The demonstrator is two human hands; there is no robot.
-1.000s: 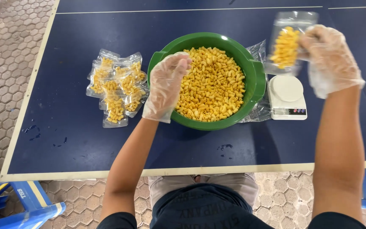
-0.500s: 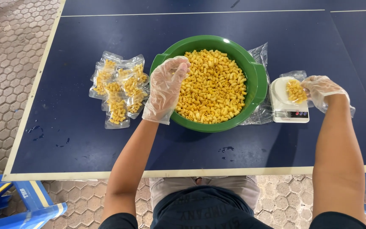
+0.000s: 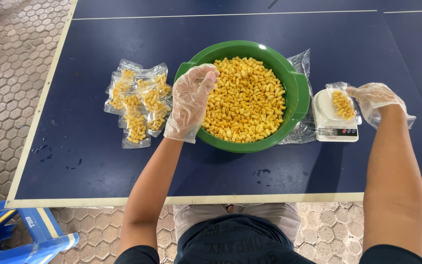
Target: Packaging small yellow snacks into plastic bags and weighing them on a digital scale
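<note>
— How far along are you?

— The desk [image 3: 98, 171] holds a bowl [image 3: 296, 93] full of pasta [image 3: 245, 98], so plenty is left. A pile of filled bags [image 3: 137, 105] lies left of it.

— And your hands?

— My left grip [image 3: 191, 100] rests curled over the pasta, holding nothing I can see. My right grip [image 3: 374, 100] is loose beside the bag [image 3: 343, 103] lying on the scale [image 3: 333, 129].

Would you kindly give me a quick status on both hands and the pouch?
Left hand cupped at green bowl rim, over macaroni. Right hand at clear pouch lying on white scale. Nothing in the way.
</note>
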